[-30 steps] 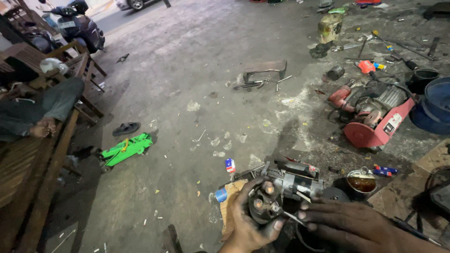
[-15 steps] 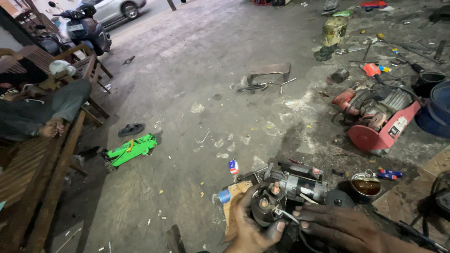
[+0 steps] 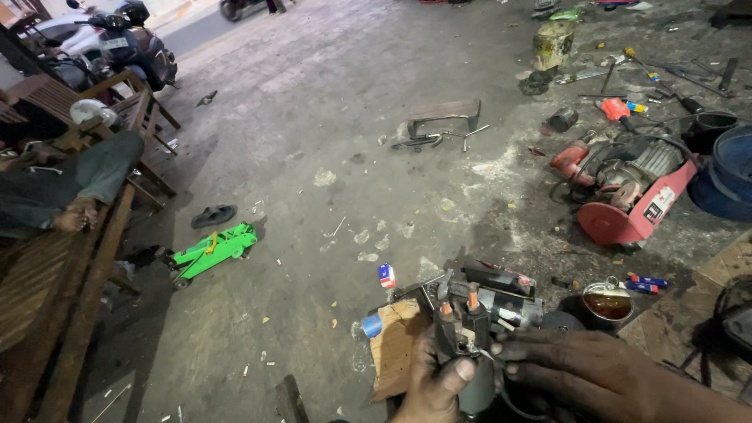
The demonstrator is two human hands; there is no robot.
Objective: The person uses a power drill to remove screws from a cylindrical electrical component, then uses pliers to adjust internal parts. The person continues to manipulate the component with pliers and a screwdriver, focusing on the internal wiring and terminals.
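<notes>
Starter motor, greasy cast metal, cylindrical: left hand fingers clamped round its solenoid; right hand fingers together, flat on the housing.

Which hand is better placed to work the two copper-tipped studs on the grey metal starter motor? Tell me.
Probably the right hand: it lies loosely beside the grey metal starter motor, fingers free. The left hand grips the body below the copper-tipped studs, steadying it.

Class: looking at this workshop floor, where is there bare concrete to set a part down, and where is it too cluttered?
Bare floor lies between the green floor jack and the metal bracket, running up toward the scooter. It is crowded on the right around the red machine and scattered tools, and around both hands, left hand and right hand, on the motor part.
</notes>
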